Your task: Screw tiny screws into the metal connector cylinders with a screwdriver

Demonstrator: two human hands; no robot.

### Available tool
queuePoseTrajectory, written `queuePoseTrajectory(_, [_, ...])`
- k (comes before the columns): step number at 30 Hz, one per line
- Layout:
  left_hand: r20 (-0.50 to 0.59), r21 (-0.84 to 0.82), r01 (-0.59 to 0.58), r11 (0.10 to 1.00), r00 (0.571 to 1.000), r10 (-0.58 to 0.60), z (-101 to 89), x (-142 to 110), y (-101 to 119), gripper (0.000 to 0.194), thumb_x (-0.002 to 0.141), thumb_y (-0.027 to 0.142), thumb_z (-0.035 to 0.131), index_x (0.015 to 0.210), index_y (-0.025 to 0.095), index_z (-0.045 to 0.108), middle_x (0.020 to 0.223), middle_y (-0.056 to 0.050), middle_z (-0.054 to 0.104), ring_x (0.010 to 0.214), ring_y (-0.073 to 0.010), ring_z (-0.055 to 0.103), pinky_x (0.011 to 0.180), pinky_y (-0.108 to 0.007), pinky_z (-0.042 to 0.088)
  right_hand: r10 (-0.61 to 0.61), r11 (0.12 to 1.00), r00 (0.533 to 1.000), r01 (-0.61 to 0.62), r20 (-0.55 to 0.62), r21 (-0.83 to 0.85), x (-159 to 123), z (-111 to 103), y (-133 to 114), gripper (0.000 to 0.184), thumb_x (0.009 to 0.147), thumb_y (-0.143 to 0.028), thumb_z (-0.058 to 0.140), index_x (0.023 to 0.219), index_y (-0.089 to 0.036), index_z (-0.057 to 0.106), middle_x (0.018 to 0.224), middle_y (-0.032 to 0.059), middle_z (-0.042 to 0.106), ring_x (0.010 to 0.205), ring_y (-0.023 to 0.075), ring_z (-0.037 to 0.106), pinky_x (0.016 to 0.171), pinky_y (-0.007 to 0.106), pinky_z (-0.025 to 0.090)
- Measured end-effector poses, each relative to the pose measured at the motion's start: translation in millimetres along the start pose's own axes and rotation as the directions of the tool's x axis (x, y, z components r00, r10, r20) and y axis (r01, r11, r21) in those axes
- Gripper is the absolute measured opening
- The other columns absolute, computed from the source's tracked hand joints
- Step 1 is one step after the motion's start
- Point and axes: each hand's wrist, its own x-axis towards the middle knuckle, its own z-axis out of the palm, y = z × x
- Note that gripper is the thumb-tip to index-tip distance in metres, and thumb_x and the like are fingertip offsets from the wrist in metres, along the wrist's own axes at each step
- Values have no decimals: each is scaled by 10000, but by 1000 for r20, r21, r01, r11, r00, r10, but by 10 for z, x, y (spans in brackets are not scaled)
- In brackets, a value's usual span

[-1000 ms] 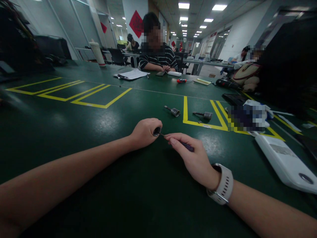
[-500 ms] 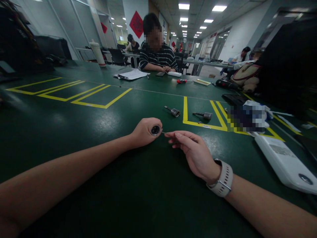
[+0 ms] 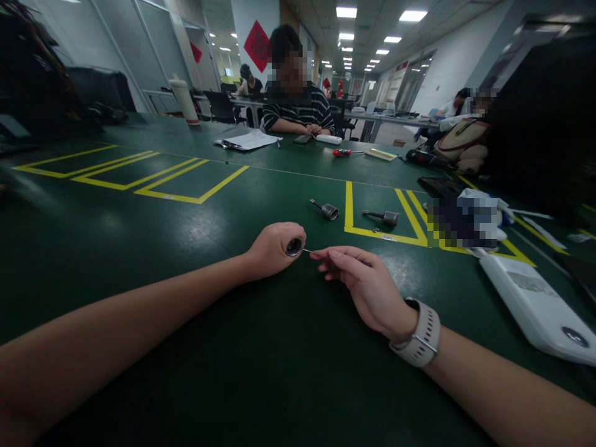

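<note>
My left hand (image 3: 271, 249) is wrapped round a dark metal hole saw (image 3: 294, 247), its round open mouth turned toward me. The rest of its body is hidden in the fist. Between the thumb and fingertips of my right hand (image 3: 361, 276) is a thin metal rod (image 3: 310, 252), whose tip reaches the lower right of the hole saw's rim; whether it touches I cannot tell. Beyond my hands a second hole saw (image 3: 329, 212) lies on its side. Another hole saw (image 3: 388, 218) lies inside a yellow taped box, near a small metal piece (image 3: 375, 230).
Yellow tape (image 3: 201, 200) marks boxes on the green table (image 3: 186, 236). A red-handled screwdriver (image 3: 342, 153), papers (image 3: 249, 139) and a white cup (image 3: 185, 102) stand or lie farther back. At the right is a white case (image 3: 535, 304). A person (image 3: 298, 105) sits opposite.
The hole saw's mouth has tilted slightly and moved a touch to the right in my left hand. My right hand stays almost still with the thin rod.
</note>
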Motion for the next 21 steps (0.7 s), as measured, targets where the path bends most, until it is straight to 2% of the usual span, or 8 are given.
queuePoseTrajectory(2, [19,-45,-6,999,1000,7,-5,12,-11,87,753,133,520,668,150,518,617,15,518,567,-105,496,551,-216,369,32,999,999,-32,-2,43,13,-1,-22,136,790,-267,629,835,-201,739,933,53,701,828,169,584,722,315,443])
queuePoseTrajectory(5, [115,-114,-18,993,993,31,-29,44,-29,86,746,139,521,661,150,520,617,17,531,568,-100,502,550,-207,371,42,998,999,-42,-10,55,18,-2,-26,129,784,-266,636,824,-200,739,926,53,702,829,170,585,729,320,441])
queuePoseTrajectory(9, [206,-124,-46,991,976,71,-70,71,-50,86,747,145,508,666,145,537,637,9,552,587,-103,513,553,-206,374,25,1000,1000,-25,-4,19,16,-6,2,137,796,-263,628,854,-199,735,941,54,698,845,175,586,749,333,442])
queuePoseTrajectory(14, [161,-106,-20,994,986,37,-77,48,-55,78,743,147,507,669,146,533,634,8,551,586,-103,508,547,-206,375,29,1000,999,-29,26,-1,17,-9,0,159,809,-266,614,901,-204,728,982,54,691,870,180,585,762,340,444])
queuePoseTrajectory(21, [80,-169,59,984,996,-46,-64,21,-56,104,747,189,545,655,155,512,615,25,527,562,-89,496,538,-200,384,28,1000,999,-28,17,3,9,5,-29,156,803,-263,621,903,-219,733,1008,49,696,855,170,588,752,328,437])
